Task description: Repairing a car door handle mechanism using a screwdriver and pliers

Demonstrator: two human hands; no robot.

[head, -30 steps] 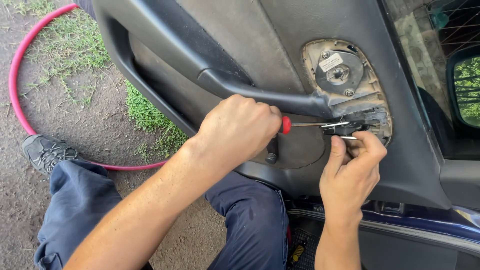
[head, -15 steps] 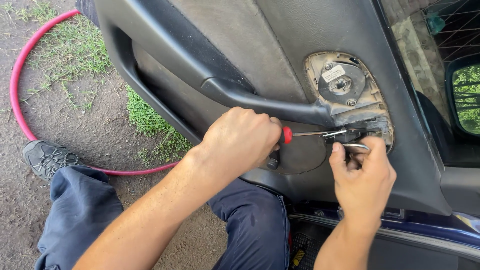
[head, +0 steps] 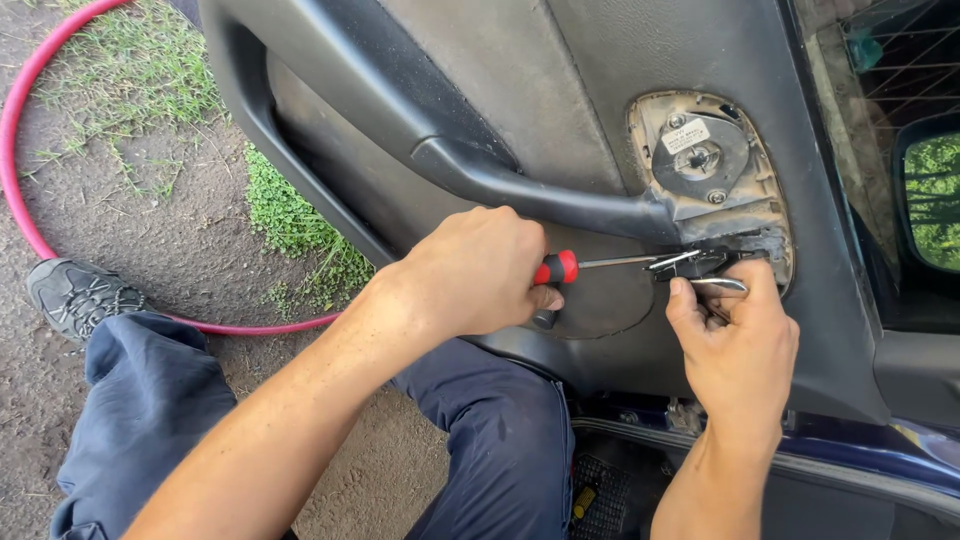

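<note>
The left hand [head: 478, 272] was clenched around the handle of a red-and-black screwdriver [head: 556, 270], only the red collar and a dark stub of the grip showing past the knuckles at three o'clock of the fist. The thin metal shaft ran from there toward three o'clock, nearly level, and its tip reached a small metal clip [head: 690, 263] at the lower edge of an oval opening [head: 705, 170] in the grey door panel [head: 520, 90]. The right hand [head: 735, 335] came up from six o'clock, its fingers pinched on that same clip, the thumb at nine o'clock of the piece and the forefinger curled over it from three o'clock; a bright sliver of metal lay across the fingertips. Whether the screwdriver tip was under the clip or only against it could not be told. Inside the opening, at twelve o'clock of the clip, sat a round grey fitting with a white label. The moulded armrest pull [head: 480, 170] slanted from eleven o'clock down to the opening, just above the left fist. Below the forearms were the person's knees in dark blue trousers [head: 150, 420], a grey shoe [head: 75, 295] at nine o'clock, and a red hose [head: 30, 210] curving over dirt and patches of grass. The side mirror [head: 935, 200] showed at three o'clock.
</note>
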